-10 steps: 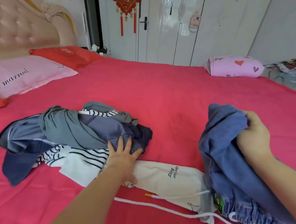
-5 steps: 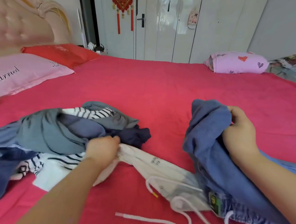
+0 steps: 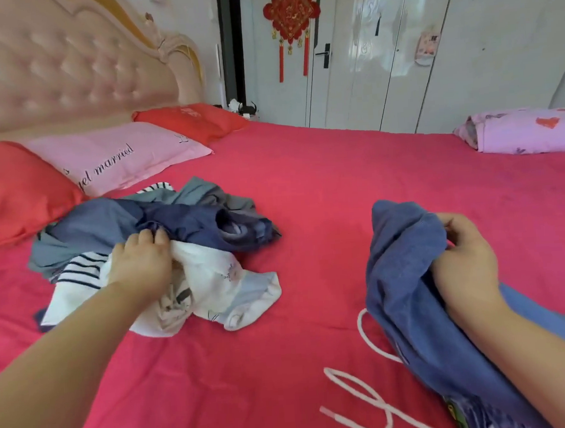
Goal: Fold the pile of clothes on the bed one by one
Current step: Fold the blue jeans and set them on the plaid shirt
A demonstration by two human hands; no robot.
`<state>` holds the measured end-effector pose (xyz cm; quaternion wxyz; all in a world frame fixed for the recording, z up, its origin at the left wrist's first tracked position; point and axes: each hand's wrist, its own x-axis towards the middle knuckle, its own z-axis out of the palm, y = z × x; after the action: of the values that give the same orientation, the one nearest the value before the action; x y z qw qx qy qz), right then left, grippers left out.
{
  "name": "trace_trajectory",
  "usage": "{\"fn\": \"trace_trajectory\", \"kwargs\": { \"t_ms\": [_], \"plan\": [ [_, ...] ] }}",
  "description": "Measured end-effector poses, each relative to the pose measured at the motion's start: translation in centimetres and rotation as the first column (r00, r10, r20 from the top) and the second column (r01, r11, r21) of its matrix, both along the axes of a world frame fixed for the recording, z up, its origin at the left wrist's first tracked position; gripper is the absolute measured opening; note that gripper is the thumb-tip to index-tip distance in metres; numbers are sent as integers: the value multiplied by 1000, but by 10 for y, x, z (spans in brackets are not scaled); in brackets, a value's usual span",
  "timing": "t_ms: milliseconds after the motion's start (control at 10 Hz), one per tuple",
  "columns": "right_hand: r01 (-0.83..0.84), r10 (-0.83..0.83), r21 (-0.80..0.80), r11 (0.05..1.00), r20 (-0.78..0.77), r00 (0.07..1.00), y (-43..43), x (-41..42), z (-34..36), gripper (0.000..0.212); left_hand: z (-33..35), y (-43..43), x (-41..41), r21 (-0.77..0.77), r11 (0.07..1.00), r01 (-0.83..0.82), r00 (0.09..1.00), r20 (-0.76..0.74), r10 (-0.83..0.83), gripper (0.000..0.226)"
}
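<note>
A pile of clothes [image 3: 162, 221] lies on the red bed [image 3: 306, 195], left of centre: grey, navy and striped pieces. My left hand [image 3: 142, 262] is shut on a white garment [image 3: 219, 284], bunched against the pile's near side. My right hand [image 3: 462, 262] grips blue denim jeans [image 3: 407, 272] at their raised upper edge; the rest trails toward the lower right corner. A white drawstring cord [image 3: 368, 397] loops loose on the sheet beside the jeans.
A pink pillow [image 3: 115, 158] and red pillows [image 3: 12, 194] lie by the padded headboard [image 3: 67, 68]. A folded pink quilt [image 3: 527, 131] sits at the far right edge of the bed. White wardrobe doors [image 3: 381, 59] stand behind.
My left hand closed on the white garment and pulled it left into the pile, away from the jeans. The cord now lies exposed. My right hand keeps its hold on the jeans.
</note>
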<state>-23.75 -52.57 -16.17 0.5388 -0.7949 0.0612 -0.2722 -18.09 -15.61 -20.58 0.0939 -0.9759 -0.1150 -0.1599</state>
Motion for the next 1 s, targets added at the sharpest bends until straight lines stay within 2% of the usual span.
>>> {"fn": "trace_trajectory", "kwargs": {
  "t_ms": [100,200,300,400,500,600,700,800,900,1000],
  "plan": [
    [-22,22,-2,1000,14,1000,10,-4,2,50,-14,-39,-8,-3,983,182,983,-3,-182,77],
    [-58,58,-7,998,38,998,20,-4,5,51,-22,-69,-15,190,833,520,847,13,-532,65],
    [-112,107,62,992,72,992,29,-3,2,30,-35,-67,-21,241,847,474,837,-422,-348,51],
    [-113,112,11,994,52,992,34,-4,-1,41,-47,-59,-13,258,928,269,839,-536,-94,58],
    [-110,112,-46,993,25,993,28,-7,2,53,-33,-80,-12,92,972,215,869,-472,-147,47],
    [-82,83,-7,997,65,994,22,-14,11,41,-27,-119,-28,-123,889,441,897,31,-441,55],
    [-39,31,59,998,135,990,8,-23,25,16,-2,-173,-73,-694,250,675,565,269,-780,84],
    [22,-25,19,1000,175,984,-10,-39,45,20,24,-236,-107,-816,-91,571,428,391,-815,94],
    [47,-27,-77,996,245,969,-30,-59,72,28,38,-271,-113,-801,25,598,623,445,-643,65],
    [100,-54,-177,979,247,967,-62,-80,98,21,69,-274,-110,-778,232,584,713,355,-604,28]
  ]
}}
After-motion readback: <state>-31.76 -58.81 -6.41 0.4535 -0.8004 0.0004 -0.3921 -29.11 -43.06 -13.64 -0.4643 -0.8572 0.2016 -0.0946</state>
